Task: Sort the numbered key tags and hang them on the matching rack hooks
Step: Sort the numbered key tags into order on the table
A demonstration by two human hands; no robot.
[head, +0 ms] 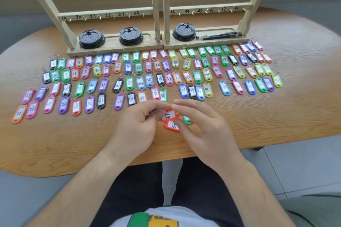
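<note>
Left hand pinches orange key tag; right hand fingers curled against it, grip unclear. Person should turn label upright, read number before placing

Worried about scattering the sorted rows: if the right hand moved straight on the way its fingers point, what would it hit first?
Probably the orange tag pinched by the left hand, right at the right hand's fingertips; the rows lie beyond. Depth is unclear.

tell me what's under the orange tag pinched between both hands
Under the held orange tag lies a second orange tag, its top end overlapped. A green tag beside it is mostly hidden by the right hand.
</note>
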